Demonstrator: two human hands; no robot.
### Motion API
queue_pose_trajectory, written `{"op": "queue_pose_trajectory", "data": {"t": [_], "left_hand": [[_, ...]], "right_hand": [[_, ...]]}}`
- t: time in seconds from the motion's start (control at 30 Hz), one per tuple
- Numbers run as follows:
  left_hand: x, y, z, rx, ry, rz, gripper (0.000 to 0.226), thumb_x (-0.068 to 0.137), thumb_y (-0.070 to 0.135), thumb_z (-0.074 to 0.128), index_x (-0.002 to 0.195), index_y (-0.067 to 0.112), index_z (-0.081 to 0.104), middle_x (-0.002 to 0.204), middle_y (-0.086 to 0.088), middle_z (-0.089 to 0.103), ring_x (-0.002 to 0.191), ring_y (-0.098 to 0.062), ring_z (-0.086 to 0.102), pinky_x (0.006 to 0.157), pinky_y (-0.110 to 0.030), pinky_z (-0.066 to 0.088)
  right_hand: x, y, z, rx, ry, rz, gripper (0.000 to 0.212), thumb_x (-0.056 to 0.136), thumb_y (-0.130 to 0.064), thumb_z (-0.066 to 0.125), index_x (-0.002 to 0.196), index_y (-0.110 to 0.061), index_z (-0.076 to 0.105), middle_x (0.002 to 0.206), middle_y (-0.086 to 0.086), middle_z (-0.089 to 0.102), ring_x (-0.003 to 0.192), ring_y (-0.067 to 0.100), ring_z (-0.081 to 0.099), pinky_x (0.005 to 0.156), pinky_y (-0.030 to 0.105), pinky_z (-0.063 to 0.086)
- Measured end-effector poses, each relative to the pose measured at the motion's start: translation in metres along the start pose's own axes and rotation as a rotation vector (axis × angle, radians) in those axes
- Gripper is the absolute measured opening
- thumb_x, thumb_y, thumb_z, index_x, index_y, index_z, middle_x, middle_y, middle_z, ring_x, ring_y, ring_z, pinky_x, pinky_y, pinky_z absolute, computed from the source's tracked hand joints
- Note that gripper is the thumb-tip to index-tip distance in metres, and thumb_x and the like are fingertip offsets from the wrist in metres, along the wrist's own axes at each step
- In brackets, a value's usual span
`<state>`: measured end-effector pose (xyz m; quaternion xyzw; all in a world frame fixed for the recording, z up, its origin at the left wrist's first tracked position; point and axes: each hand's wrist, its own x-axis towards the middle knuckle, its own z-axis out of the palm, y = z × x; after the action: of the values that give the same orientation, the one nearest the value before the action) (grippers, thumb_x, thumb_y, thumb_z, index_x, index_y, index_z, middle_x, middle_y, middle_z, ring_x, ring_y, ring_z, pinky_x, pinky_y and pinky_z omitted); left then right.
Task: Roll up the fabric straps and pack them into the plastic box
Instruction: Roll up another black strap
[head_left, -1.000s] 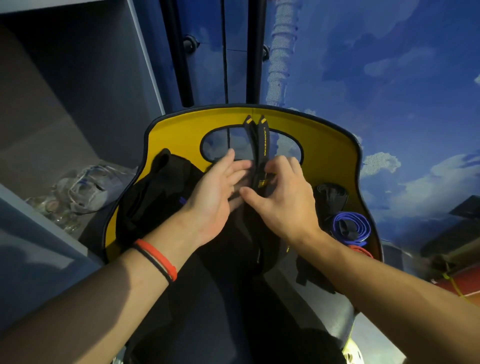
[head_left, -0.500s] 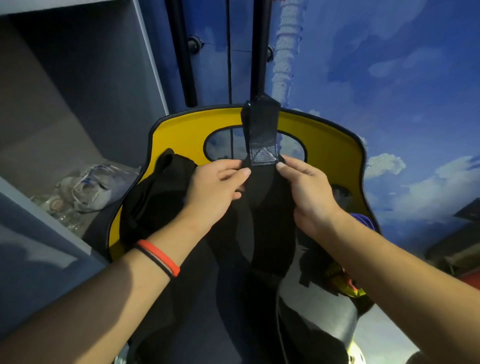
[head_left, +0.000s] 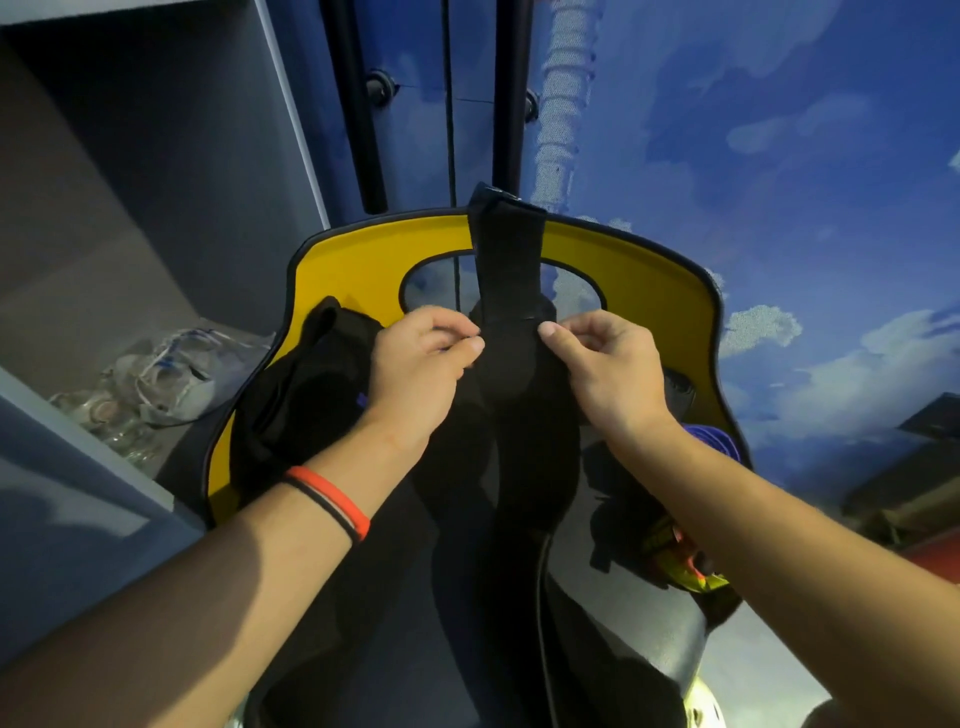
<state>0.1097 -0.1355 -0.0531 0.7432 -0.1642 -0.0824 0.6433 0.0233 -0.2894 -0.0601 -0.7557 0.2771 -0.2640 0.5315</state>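
A person's left hand (head_left: 423, 364) and right hand (head_left: 610, 366) pinch the 2 side edges of a wide black strap (head_left: 511, 270), thumb against forefinger on each side and the other fingers curled in. The strap runs up between the hands, across the oval cutout of a yellow board (head_left: 363, 260) with a dark rim, and folds over its top edge. Its lower length merges into shadow and cannot be followed. Any lettering on the strap is too dark to read. 2 wristbands (head_left: 332, 501), 1 orange and 1 black, circle the left wrist. A heap of black cloth (head_left: 301, 400) lies on the board just left of the left hand. The right forearm hides most of a blue coil (head_left: 714, 441). On a grey shelf (head_left: 67, 322) at left sit clear plastic bags (head_left: 156, 379), their blue print too blurred to read. Behind stands a wall (head_left: 779, 156) painted with clouds.
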Motion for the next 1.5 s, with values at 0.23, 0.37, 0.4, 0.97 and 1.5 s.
{"op": "queue_pose_trajectory", "data": {"t": [0.23, 0.37, 0.4, 0.97, 1.5], "left_hand": [[0.000, 0.001, -0.003, -0.001, -0.281, -0.071, 0.040, 0.094, 0.008, 0.070, 0.115, 0.042, 0.073, 0.112, 0.006, 0.076, 0.114, -0.006, 0.067, 0.101, -0.035, 0.056], [0.002, 0.001, -0.008, -0.086, -0.345, -0.133, 0.056, 0.093, -0.008, 0.065, 0.135, 0.029, 0.061, 0.102, 0.014, 0.077, 0.100, 0.007, 0.069, 0.100, -0.035, 0.057], [0.003, 0.002, -0.009, -0.102, -0.334, -0.134, 0.058, 0.093, -0.010, 0.064, 0.137, 0.027, 0.060, 0.102, 0.013, 0.076, 0.097, 0.009, 0.069, 0.098, -0.035, 0.058], [0.026, -0.015, -0.021, 0.103, -0.347, -0.103, 0.076, 0.093, -0.008, 0.064, 0.147, 0.043, 0.047, 0.115, 0.003, 0.073, 0.097, -0.003, 0.073, 0.074, -0.020, 0.059], [0.067, -0.059, 0.015, 0.218, -0.379, -0.251, 0.077, 0.092, -0.012, 0.062, 0.149, 0.038, 0.049, 0.133, -0.014, 0.061, 0.103, -0.019, 0.067, 0.077, -0.027, 0.060]], "right_hand": [[0.000, -0.002, -0.019, 0.144, -0.036, 0.070, 0.024, 0.096, -0.032, 0.069, 0.092, -0.009, 0.075, 0.073, -0.004, 0.071, 0.062, 0.004, 0.065, 0.058, 0.018, 0.053], [-0.006, 0.011, -0.025, -0.208, -0.224, 0.059, 0.033, 0.097, -0.051, 0.061, 0.093, -0.021, 0.075, 0.081, -0.010, 0.074, 0.079, 0.004, 0.070, 0.077, 0.032, 0.059], [-0.010, 0.014, -0.025, -0.295, -0.271, 0.031, 0.028, 0.098, -0.049, 0.061, 0.101, -0.024, 0.075, 0.089, -0.011, 0.075, 0.086, 0.006, 0.071, 0.080, 0.034, 0.059], [-0.020, 0.012, -0.014, 0.050, -0.392, 0.284, 0.033, 0.091, -0.013, 0.075, 0.119, -0.011, 0.057, 0.104, 0.015, 0.073, 0.083, 0.035, 0.072, 0.057, 0.029, 0.059], [-0.033, 0.029, -0.025, -0.321, -0.637, 0.264, 0.025, 0.093, -0.011, 0.071, 0.117, -0.011, 0.072, 0.119, 0.017, 0.067, 0.107, 0.032, 0.067, 0.062, 0.009, 0.051]]}}
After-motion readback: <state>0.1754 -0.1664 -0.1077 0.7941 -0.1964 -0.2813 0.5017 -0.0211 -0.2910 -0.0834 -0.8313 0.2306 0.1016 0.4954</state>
